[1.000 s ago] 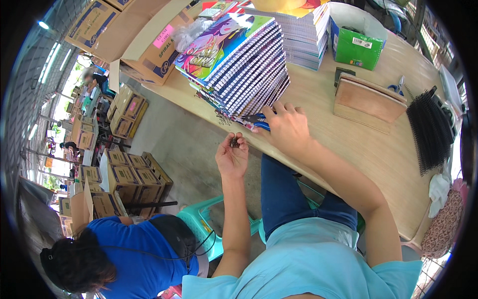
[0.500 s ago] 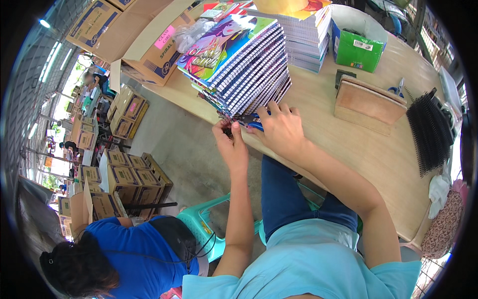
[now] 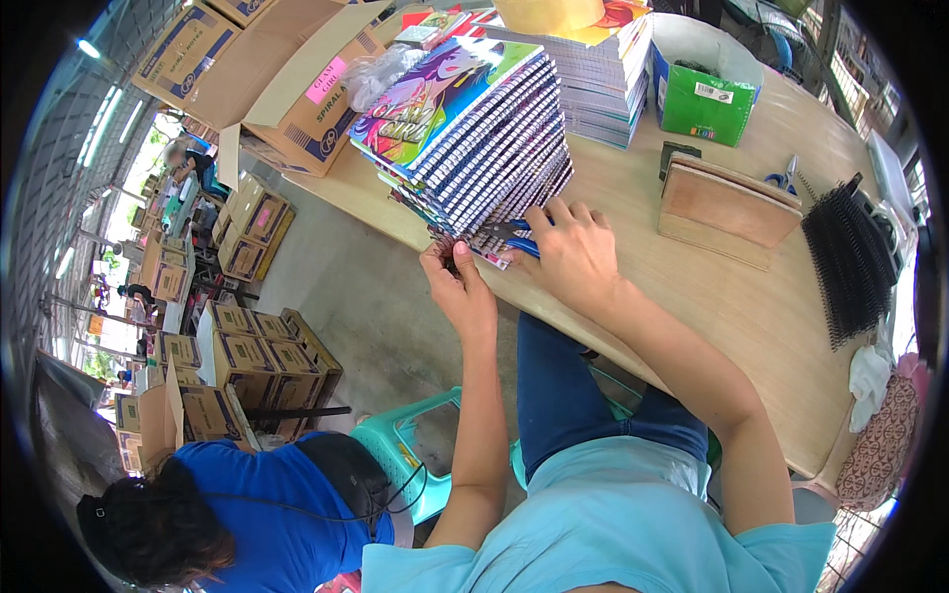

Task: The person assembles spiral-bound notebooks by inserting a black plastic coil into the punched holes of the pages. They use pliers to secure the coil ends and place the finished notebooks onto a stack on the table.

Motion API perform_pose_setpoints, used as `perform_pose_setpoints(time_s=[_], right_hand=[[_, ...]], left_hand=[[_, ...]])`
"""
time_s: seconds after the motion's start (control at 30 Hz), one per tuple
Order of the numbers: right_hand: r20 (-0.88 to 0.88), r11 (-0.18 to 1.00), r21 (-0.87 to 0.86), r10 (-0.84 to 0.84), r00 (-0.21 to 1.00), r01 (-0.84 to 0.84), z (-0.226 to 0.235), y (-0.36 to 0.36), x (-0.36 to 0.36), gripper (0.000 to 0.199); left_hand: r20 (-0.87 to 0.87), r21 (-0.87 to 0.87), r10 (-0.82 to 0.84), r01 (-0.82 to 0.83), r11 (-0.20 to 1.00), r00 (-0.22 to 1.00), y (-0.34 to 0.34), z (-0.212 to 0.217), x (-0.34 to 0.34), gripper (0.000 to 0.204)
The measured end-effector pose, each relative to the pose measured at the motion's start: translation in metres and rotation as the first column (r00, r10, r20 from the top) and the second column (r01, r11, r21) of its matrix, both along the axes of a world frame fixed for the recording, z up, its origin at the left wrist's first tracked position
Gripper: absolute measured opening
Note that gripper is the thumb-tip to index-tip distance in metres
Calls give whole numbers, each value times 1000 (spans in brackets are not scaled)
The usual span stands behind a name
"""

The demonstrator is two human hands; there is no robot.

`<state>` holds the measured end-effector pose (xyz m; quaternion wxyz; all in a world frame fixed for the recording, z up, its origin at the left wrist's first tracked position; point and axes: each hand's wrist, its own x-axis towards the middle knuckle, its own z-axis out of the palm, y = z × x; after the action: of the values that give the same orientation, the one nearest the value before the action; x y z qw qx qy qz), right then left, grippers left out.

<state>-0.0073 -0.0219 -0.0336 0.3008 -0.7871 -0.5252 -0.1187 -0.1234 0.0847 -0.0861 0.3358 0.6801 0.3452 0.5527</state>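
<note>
At bench (image 3: 633, 287) near edge, a slanted stack of spiral notebooks (image 3: 474, 128) w/ colourful covers. Left hand (image 3: 460, 287), grip pinched on a small dark bit at the stack's lowest corner, just off the edge. Right hand (image 3: 573, 252) lies on the bottom notebook, fingers curled round blue-handled pliers (image 3: 514, 237). Wooden block (image 3: 727, 208) and black spiral coils (image 3: 850, 257) sit toward the right end.

head view: single fisheye, worn on the person's head | faces steeply down and forward over own forearms | near: desk (image 3: 751, 296) edge and lap | far rim: floor, stacked cartons (image 3: 237, 346) at left | edges bend
</note>
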Motion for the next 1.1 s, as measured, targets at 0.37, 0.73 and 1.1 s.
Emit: perform_pose_setpoints(time_s=[0.37,0.73,1.1], right_hand=[[-103,992,-106,57,993,-68,15,-1,-3,47],[-41,990,-94,98,994,-102,12,16,-13,47],[31,999,11,38,999,-38,21,6,-10,51]], left_hand=[[29,-78,-46,49,996,999,-4,6,-12,20],[-144,35,-32,38,999,989,-9,39,-19,21],[-84,-13,-95,94,995,992,-10,38,-16,18]])
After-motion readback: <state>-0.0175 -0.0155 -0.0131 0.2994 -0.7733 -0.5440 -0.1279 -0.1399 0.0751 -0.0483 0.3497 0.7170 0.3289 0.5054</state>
